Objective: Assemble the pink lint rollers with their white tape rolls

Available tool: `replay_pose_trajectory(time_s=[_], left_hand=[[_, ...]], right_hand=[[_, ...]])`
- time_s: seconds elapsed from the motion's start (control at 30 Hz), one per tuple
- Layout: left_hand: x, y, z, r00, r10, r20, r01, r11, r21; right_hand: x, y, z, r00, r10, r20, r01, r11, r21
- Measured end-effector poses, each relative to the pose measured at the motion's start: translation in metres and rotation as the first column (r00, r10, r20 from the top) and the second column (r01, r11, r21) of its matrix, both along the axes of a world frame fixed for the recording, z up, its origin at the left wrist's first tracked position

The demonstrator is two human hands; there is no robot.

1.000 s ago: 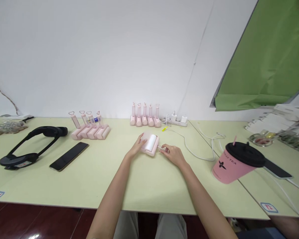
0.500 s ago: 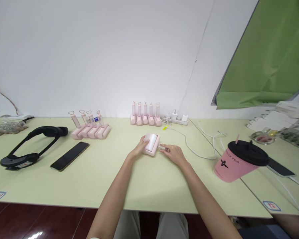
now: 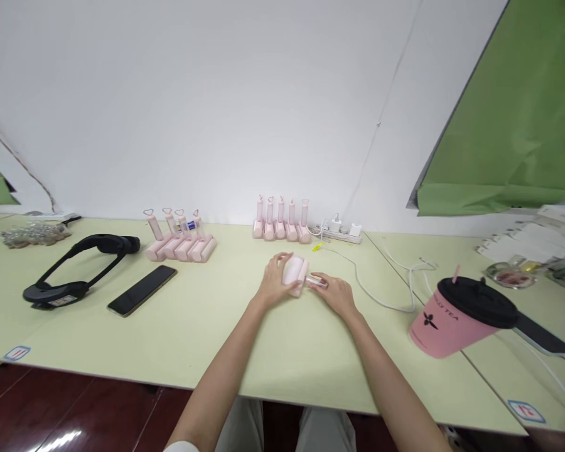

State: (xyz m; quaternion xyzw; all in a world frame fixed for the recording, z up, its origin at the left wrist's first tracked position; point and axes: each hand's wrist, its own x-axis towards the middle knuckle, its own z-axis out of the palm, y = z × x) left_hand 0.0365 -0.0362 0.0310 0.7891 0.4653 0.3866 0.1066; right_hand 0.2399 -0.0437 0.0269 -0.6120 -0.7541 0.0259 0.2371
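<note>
My left hand (image 3: 274,282) is wrapped around the head of a small pink lint roller (image 3: 295,271), a pale roller in a pink case, held just above or on the table in front of me. My right hand (image 3: 333,290) grips its see-through handle (image 3: 316,282), which sticks out from the right side of the case. The fingers of both hands partly cover it. Farther back, by the wall, a row of several similar pink rollers (image 3: 280,230) stands with handles upright. Another group of pink rollers (image 3: 182,247) sits to the left, their handles tilted and tipped with heart-shaped loops.
A black phone (image 3: 142,290) and a black headset (image 3: 82,270) lie on the left. To the right stands a pink cup (image 3: 445,320) with a black lid. A white cable (image 3: 365,280) runs from the power strip (image 3: 341,235) across the table (image 3: 179,351).
My view has turned slightly left. The left hand now covers more of the roller head, its fingers reaching over the top, and the roller has been turned. The right hand stays on the handle.
</note>
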Motion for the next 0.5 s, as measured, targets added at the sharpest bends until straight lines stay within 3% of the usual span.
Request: replay_pose_trajectory(time_s=[0.1,0.2,0.27,0.37,0.43,0.5], left_hand=[[0.002,-0.007,0.002,0.975,-0.11,-0.194,0.126,0.989,0.075],[0.005,-0.008,-0.003,0.942,-0.087,-0.324,0.132,0.984,0.12],[0.005,-0.006,-0.006,0.931,-0.067,-0.359,0.125,0.982,0.143],[-0.004,-0.002,-0.005,0.942,-0.026,-0.335,0.074,0.989,0.131],[-0.018,0.004,-0.003,0.963,0.071,-0.261,-0.045,0.994,0.104],[-0.039,0.012,0.001,0.96,0.228,-0.165,-0.22,0.973,0.064]], right_hand=[[0.009,0.005,-0.002,0.993,-0.023,-0.119,0.013,0.996,-0.084],[0.014,0.007,-0.003,0.972,0.06,-0.227,-0.123,0.953,-0.277],[0.012,0.006,-0.002,0.965,0.11,-0.239,-0.18,0.938,-0.295],[0.005,-0.001,0.002,0.988,0.086,-0.132,-0.085,0.996,0.015],[0.001,-0.005,0.002,0.998,0.001,-0.056,0.016,0.953,0.301],[-0.001,-0.008,-0.001,0.998,-0.06,-0.018,0.061,0.875,0.48]])
